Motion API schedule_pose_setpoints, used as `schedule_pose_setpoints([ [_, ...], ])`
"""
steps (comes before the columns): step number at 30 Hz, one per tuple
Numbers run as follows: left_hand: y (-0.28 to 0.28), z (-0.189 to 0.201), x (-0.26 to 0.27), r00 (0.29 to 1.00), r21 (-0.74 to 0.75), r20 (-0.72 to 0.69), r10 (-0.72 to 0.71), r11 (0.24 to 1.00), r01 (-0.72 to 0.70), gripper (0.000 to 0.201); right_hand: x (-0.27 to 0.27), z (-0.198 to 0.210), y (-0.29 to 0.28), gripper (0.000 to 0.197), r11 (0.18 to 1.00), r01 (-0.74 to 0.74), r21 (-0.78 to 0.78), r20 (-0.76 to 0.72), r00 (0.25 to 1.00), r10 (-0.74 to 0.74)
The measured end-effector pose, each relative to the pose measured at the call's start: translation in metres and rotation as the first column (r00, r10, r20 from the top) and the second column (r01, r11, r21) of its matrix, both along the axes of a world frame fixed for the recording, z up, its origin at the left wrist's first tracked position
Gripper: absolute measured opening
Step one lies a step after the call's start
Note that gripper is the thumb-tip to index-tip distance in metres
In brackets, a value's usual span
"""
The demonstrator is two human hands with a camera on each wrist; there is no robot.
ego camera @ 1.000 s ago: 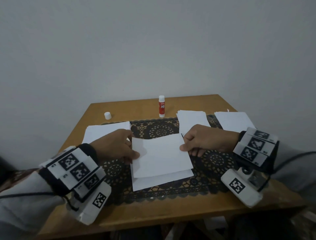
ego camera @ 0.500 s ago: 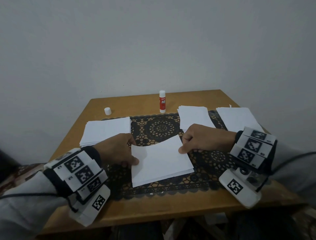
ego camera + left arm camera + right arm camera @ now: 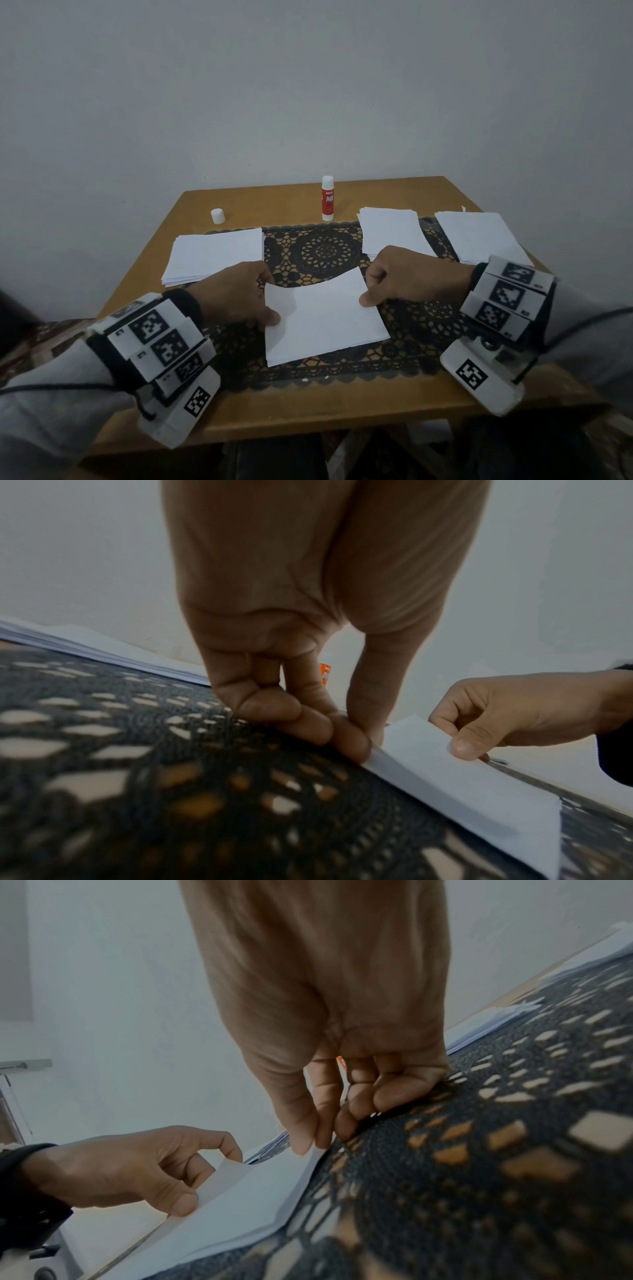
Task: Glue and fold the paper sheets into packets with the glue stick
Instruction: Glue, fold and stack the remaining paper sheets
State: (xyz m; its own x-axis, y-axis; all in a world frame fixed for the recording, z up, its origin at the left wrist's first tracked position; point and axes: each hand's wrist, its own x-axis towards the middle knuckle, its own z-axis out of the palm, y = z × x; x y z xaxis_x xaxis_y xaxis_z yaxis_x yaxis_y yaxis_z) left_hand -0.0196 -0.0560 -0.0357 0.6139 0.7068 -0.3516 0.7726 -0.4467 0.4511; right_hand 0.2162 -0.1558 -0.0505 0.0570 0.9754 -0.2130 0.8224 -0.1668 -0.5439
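— Both of your hands are on the one sheet, aren't they?

— Yes. Your left hand (image 3: 239,298) pinches the left edge of the folded paper sheet (image 3: 325,318) between thumb and curled fingers, and your right hand (image 3: 407,277) pinches the right edge the same way. The hands sit apart, one at each side, so I judge you hold the top flap square over the layer beneath while you bring it down.

— Where does the sheet lie?

— It lies on the black lace mat (image 3: 318,253), near the middle of the wooden table (image 3: 291,205), close to you.

— How does it look?

— It is plain white and doubled over. The far edge of the top layer bows upward between your hands and is not yet pressed flat. The near edge shows a thin line of the lower layer. Whether glue is on it, I cannot tell.

— And the rest?

— The glue stick (image 3: 327,198) stands upright at the far side, out of the fold's way, with its white cap (image 3: 218,216) well to its left. One stack of sheets (image 3: 215,255) lies far left, two paper stacks (image 3: 394,229) far right.
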Motion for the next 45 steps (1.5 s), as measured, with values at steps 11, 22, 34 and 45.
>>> schedule_pose_setpoints([
  [11,-0.011,-0.001,0.003,0.99,0.299,-0.109,-0.085,0.947,0.114,0.058,-0.015,0.004,-0.003,0.035,1.0,0.014,0.011,0.22,0.975,-0.017],
  [22,-0.013,-0.002,0.006,0.94,0.201,-0.143,-0.31,0.921,0.334,0.007,-0.07,0.003,-0.01,0.049,0.972,-0.233,-0.03,0.43,0.875,0.223],
  [34,-0.008,-0.004,0.003,0.935,0.208,-0.118,-0.333,0.913,0.351,0.008,-0.055,0.012,-0.011,0.052,0.957,-0.234,-0.171,0.485,0.826,0.288],
  [45,-0.017,0.0,0.0,0.873,0.104,-0.259,-0.414,0.886,0.451,0.041,-0.018,0.017,-0.016,0.05,0.945,-0.181,-0.272,0.413,0.865,0.285],
])
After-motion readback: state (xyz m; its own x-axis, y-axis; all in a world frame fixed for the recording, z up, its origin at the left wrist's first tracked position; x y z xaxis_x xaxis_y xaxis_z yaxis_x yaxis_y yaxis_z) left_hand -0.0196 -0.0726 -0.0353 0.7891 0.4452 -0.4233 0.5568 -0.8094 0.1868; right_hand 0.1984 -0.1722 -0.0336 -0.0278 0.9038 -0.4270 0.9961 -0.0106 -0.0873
